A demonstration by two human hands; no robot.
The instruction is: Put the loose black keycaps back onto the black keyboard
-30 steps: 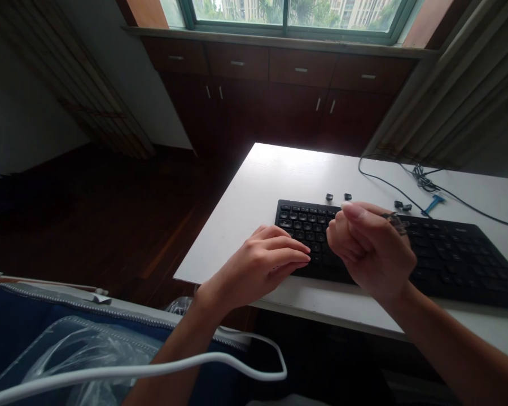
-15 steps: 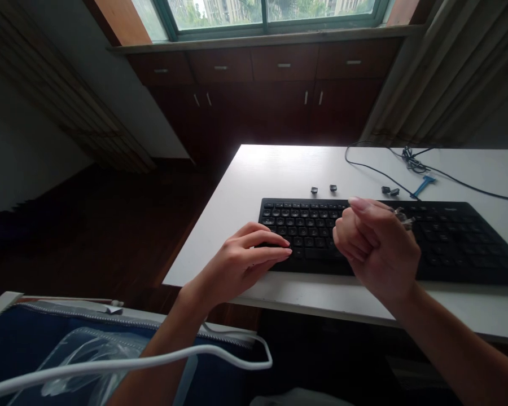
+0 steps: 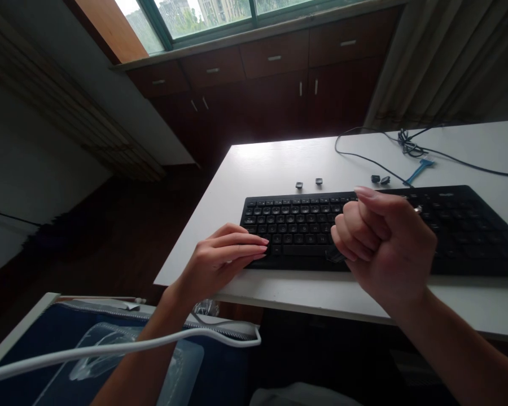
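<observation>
A black keyboard (image 3: 305, 225) lies on the white table. My left hand (image 3: 222, 256) rests over its lower left corner, fingers stretched out and close together, the fingertips on the bottom keys. Above the keyboard's middle, my right hand (image 3: 385, 242) is curled into a fist with the thumb on top. It grips what looks like a keycap puller (image 3: 334, 257); a thin dark loop pokes out below the fingers and a small shiny bit shows behind the hand. The rest of it is hidden. Behind the keyboard sit several loose black keycaps (image 3: 319, 181).
A blue T-shaped tool (image 3: 419, 169) lies behind the keyboard, near a bundled black cable (image 3: 408, 144). A white cable (image 3: 122, 348) crosses above a blue fabric surface (image 3: 220, 372) at lower left. The white table's (image 3: 190, 248) left edge drops to a dark floor.
The view has tilted and shifted, so the table sits differently in it. My right fist has turned slightly, and the loop now shows below its fingers. My left hand stays on the keyboard corner.
</observation>
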